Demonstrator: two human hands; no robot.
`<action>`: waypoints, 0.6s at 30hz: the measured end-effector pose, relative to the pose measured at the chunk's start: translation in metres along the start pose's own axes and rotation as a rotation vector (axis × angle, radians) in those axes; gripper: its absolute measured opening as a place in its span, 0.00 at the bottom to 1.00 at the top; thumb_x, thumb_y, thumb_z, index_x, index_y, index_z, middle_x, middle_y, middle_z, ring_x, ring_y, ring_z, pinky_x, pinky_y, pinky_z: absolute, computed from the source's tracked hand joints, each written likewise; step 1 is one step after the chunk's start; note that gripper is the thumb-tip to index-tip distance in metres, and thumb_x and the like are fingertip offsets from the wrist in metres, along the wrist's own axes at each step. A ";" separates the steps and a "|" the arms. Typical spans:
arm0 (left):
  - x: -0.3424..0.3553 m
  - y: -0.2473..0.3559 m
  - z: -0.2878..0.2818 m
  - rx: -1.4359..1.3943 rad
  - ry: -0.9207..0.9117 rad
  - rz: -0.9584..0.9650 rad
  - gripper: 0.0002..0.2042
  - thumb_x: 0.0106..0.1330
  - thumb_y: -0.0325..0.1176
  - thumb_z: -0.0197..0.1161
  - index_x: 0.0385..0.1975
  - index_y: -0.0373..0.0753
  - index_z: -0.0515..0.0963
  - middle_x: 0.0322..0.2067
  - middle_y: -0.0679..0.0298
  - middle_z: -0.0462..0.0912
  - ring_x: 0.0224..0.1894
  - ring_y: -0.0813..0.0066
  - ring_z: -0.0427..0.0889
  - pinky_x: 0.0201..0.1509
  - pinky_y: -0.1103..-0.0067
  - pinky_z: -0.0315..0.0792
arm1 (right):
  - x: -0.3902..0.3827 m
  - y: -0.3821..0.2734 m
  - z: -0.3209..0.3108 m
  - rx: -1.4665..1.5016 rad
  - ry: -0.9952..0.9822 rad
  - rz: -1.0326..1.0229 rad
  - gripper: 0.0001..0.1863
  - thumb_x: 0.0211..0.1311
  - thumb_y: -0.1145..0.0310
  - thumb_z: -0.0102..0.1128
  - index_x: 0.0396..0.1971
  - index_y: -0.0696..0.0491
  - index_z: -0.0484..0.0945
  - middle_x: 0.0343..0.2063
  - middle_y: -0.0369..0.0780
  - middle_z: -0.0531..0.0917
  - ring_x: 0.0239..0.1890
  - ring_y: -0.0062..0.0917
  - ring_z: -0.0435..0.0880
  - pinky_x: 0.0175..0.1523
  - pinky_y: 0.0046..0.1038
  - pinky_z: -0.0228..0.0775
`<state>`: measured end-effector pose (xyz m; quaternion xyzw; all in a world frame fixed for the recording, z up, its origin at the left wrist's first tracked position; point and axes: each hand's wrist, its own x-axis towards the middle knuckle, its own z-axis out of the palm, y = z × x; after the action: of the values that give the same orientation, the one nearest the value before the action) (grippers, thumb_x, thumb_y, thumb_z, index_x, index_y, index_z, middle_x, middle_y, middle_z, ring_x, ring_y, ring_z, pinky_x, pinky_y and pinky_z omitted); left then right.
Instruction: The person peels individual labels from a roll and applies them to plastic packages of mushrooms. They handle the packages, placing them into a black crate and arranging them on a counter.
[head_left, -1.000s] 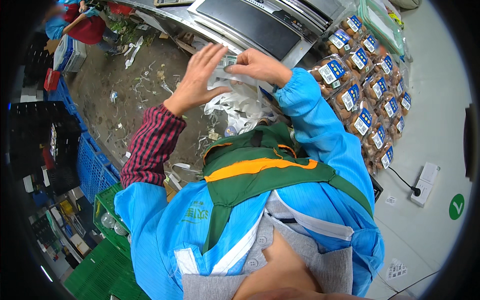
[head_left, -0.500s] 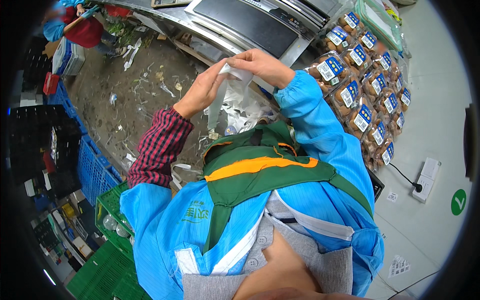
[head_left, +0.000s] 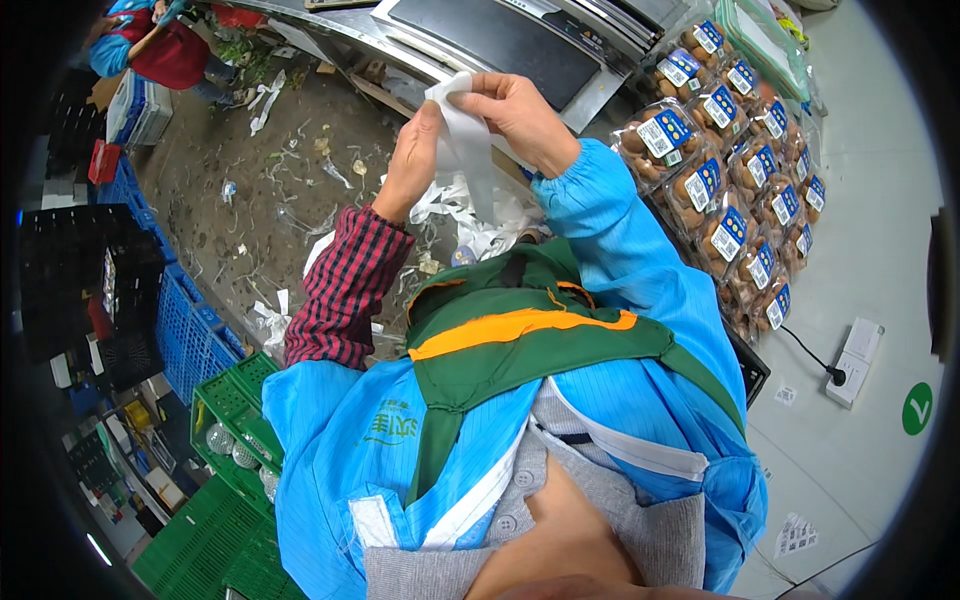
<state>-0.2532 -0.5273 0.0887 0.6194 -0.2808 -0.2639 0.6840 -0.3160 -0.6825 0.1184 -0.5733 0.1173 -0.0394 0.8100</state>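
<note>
Both of my hands are raised in front of me and pinch one white paper strip [head_left: 470, 150] that hangs down between them. My left hand [head_left: 415, 160] grips its left edge, with a red plaid cuff showing below the wrist. My right hand [head_left: 515, 115] holds the top of the strip, its arm in a blue sleeve. Under the hands, a heap of crumpled white strips [head_left: 470, 225] lies on the floor.
Clear packs of brown fruit with blue labels [head_left: 720, 180] fill a stack at my right beside a steel machine [head_left: 500, 40]. Blue crates [head_left: 185, 325] and green crates [head_left: 235, 420] stand at my left. Another person in red [head_left: 165, 45] works far off. The dirty floor [head_left: 240, 200] is littered with scraps.
My left hand was spread open over the paper heap; it has closed in on the strip beside my right hand, and both have lifted the strip upward.
</note>
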 end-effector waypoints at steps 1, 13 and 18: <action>0.000 0.001 0.002 -0.036 -0.010 -0.036 0.21 0.75 0.46 0.42 0.48 0.33 0.72 0.35 0.69 0.76 0.37 0.85 0.72 0.42 0.85 0.67 | 0.000 -0.004 0.002 -0.007 0.013 -0.018 0.13 0.56 0.66 0.65 0.39 0.58 0.81 0.27 0.32 0.80 0.25 0.12 0.74 0.30 0.15 0.64; 0.048 0.023 -0.005 -0.465 0.117 -0.072 0.17 0.73 0.41 0.47 0.47 0.32 0.71 0.36 0.62 0.80 0.38 0.75 0.81 0.40 0.79 0.76 | 0.011 -0.007 0.007 -0.187 0.152 -0.363 0.20 0.57 0.61 0.66 0.43 0.61 0.80 0.29 0.36 0.81 0.33 0.18 0.77 0.38 0.20 0.70; 0.081 0.075 -0.020 -0.518 0.081 -0.028 0.21 0.75 0.41 0.38 0.56 0.32 0.65 0.47 0.53 0.77 0.48 0.62 0.78 0.55 0.68 0.71 | 0.016 0.028 -0.025 -0.399 -0.168 -0.093 0.24 0.58 0.57 0.64 0.46 0.62 0.78 0.36 0.38 0.83 0.38 0.19 0.78 0.48 0.23 0.68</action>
<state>-0.1809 -0.5638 0.1664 0.4377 -0.1677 -0.3112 0.8267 -0.3082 -0.6992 0.0821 -0.7282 0.0282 -0.0048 0.6847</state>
